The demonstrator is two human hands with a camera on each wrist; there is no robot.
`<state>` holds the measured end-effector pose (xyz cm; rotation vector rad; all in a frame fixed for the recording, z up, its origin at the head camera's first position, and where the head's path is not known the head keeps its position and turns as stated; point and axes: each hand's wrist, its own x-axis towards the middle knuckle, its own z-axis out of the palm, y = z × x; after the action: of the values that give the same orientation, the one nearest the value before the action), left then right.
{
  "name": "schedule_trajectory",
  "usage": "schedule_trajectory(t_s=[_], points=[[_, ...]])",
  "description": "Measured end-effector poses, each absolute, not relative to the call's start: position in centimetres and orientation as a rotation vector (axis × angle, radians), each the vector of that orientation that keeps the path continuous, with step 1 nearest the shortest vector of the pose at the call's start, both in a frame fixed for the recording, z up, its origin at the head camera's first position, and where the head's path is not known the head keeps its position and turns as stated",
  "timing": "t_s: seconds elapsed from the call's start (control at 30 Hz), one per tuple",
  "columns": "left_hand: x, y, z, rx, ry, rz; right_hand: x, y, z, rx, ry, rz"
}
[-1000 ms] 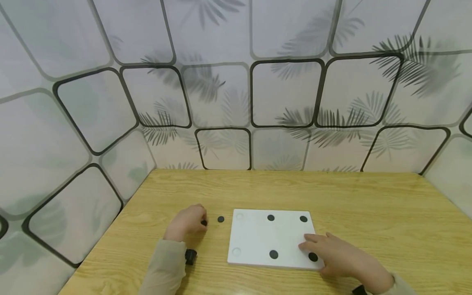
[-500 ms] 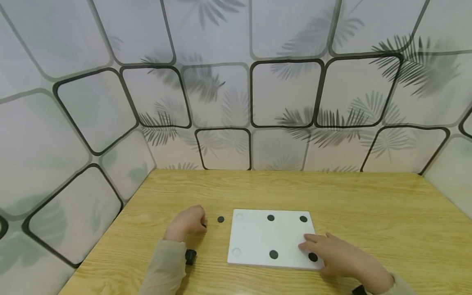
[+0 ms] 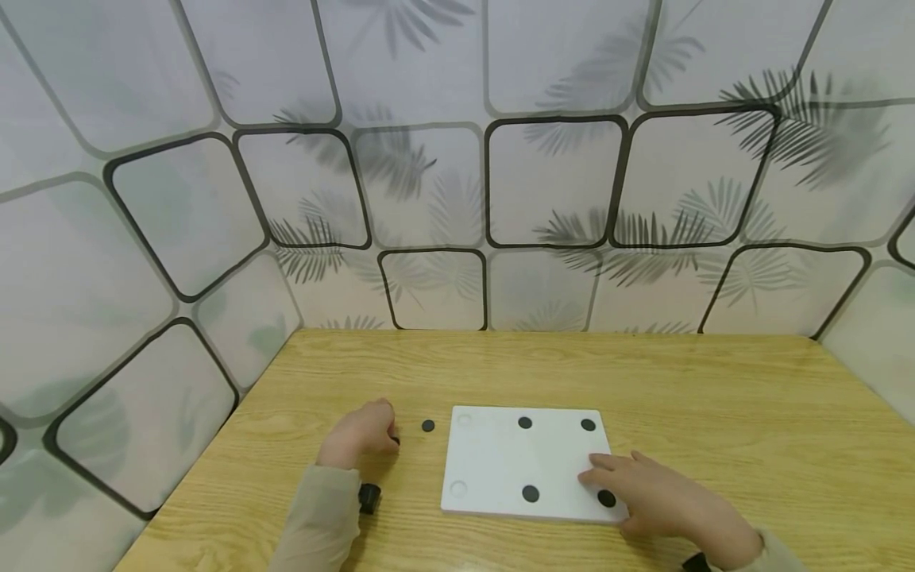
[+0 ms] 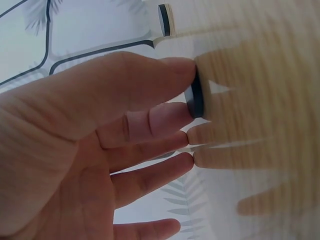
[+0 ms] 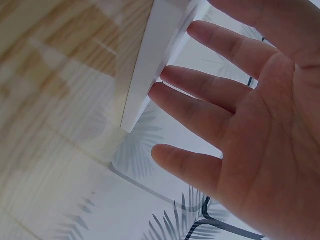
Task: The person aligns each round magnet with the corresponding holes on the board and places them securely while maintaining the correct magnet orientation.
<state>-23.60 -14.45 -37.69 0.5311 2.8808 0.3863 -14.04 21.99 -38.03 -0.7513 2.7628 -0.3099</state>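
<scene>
My left hand (image 3: pixel 360 433) is low over the wooden table, left of a white board. Its thumb and index finger pinch a small flat black disc (image 4: pixel 198 97) by its edges, right at the tabletop; the other fingers stay extended. In the head view only a sliver of that disc shows past the fingertips. A second black disc (image 3: pixel 428 426) lies loose between this hand and the white board (image 3: pixel 493 461). My right hand (image 3: pixel 654 492) rests its straight, spread fingertips on the board's right side, near a black disc (image 3: pixel 607 499) at the near right corner.
Several black discs sit in the board, such as a far middle disc (image 3: pixel 525 423) and a near middle disc (image 3: pixel 530 493). Two bare round recesses show on its left, a far recess (image 3: pixel 465 419) and a near recess (image 3: pixel 458 488). A patterned curtain (image 3: pixel 429 199) encloses the wooden table (image 3: pixel 715 397).
The pinched disc has shifted slightly toward me and further under the left fingertips. The right hand, board and other discs have stayed in place.
</scene>
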Motion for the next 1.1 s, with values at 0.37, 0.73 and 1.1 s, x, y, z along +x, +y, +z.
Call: schedule_trajectory(t_s=[0.37,0.73,1.1], points=[[-23.5,-14.5,-37.5,0.562,2.888,0.329,-14.2,22.1,-38.1,-0.754,2.757,-0.302],[-23.5,-13.8,-36.8,0.720,2.953,0.237,-14.3,22.0,-38.1,-0.706,2.745,-0.309],[-22.8,-12.5,-35.8,0.809,2.960,0.153,-14.4,21.9,-38.2,-0.695,2.742,-0.301]])
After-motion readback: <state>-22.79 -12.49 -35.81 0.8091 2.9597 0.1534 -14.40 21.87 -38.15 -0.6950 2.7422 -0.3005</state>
